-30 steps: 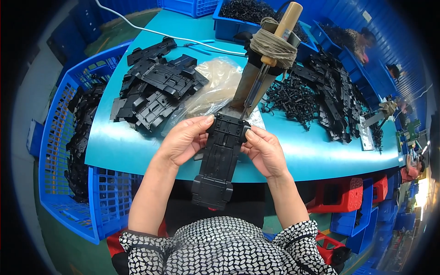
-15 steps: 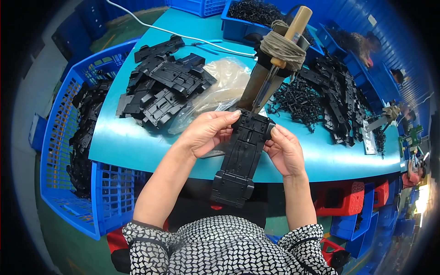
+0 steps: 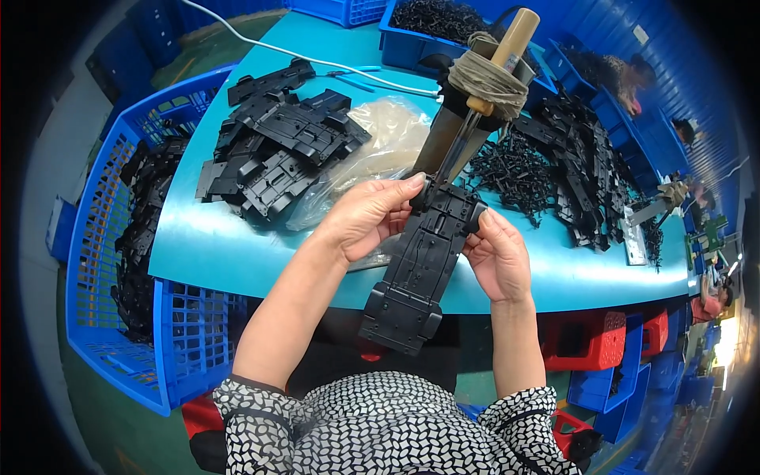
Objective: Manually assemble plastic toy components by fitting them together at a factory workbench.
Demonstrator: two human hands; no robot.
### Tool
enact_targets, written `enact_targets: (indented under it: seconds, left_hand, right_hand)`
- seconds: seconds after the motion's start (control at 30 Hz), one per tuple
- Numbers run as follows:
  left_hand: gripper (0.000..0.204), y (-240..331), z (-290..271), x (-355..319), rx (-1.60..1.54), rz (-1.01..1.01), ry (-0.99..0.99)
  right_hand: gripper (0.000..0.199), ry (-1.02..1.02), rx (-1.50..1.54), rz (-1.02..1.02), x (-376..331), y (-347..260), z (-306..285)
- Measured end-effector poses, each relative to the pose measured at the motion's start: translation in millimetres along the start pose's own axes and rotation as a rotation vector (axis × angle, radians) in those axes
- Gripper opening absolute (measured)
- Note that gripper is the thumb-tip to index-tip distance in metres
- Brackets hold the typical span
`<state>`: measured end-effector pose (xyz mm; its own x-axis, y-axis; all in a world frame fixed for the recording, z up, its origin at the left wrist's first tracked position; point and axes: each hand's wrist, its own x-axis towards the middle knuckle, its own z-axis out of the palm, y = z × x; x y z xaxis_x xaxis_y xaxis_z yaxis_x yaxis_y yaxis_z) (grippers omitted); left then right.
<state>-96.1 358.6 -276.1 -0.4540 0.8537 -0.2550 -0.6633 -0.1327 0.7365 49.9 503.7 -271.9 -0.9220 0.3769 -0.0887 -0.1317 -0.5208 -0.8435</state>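
At my far left a large blue plastic lattice crate (image 3: 103,261) stands against the edge of the turquoise desk (image 3: 229,245), with black moulded plastic parts lying inside it. On the desk next to it lies a heap of flat black plastic chassis plates (image 3: 277,150), and just right of that heap a crumpled clear plastic bag (image 3: 380,146) rests on the surface, partly under my wrist.

My left hand (image 3: 368,218) comes up from the lower edge, and its fingers (image 3: 404,186) are clasped on the upper left end of a long black plastic chassis frame (image 3: 423,265). The frame hangs tilted from the desk edge down toward my lap, its wider lower end free in the air above my patterned sleeves. At its top end it meets the dark tip of a soldering-type tool with a wooden handle wrapped in tan cord (image 3: 487,75), which stands slanted over the desk. My right hand (image 3: 499,257) grips the frame's upper right side, fingers curled round the edge.

Behind the tool a blue tray of small black pieces (image 3: 431,24) sits at the desk's far edge. Right of my hands a tangle of black plastic sprue pieces (image 3: 514,166) and a further long pile of black parts (image 3: 586,174) spread across the desk. Below the desk edge on the right stands a red plastic bin (image 3: 586,340).
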Motion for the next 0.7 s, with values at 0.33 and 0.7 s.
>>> enact_targets:
  seconds: [0.33,0.7]
  left_hand:
    - [0.025,2.5,2.9,-2.7,0.005,0.023,-0.016]
    - [0.022,1.2,-0.2,-0.9,-0.01,0.023,-0.03]
  right_hand:
    - [0.023,-0.032,-0.032,-0.045,-1.5,0.5,2.4]
    - [0.029,-0.052,-0.034,-0.059,-2.5,2.1,1.2]
